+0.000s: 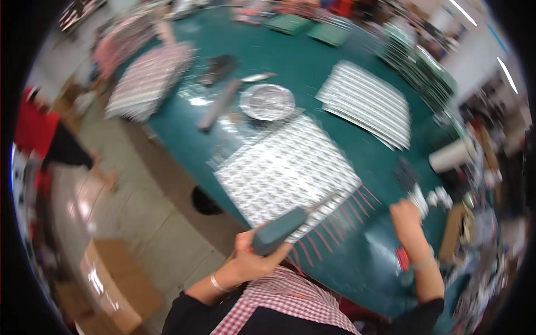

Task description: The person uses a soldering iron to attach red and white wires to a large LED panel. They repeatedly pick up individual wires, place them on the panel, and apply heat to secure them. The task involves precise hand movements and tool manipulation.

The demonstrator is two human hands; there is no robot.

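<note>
My left hand is wrapped round a dark green, block-shaped handle. A thin rod or blade runs from it over the near right edge of a white sheet with rows of small grey marks. Several red strands extend from that edge across the table. Further right, my right hand is closed beside a blurred white object with a dark grey part beyond it. What its fingers hold cannot be made out.
The green table carries a round silver dish, a long grey bar, white panels and pink-striped stacks. A white roll stands at the right. Cardboard boxes lie on the floor; a person in red is at left.
</note>
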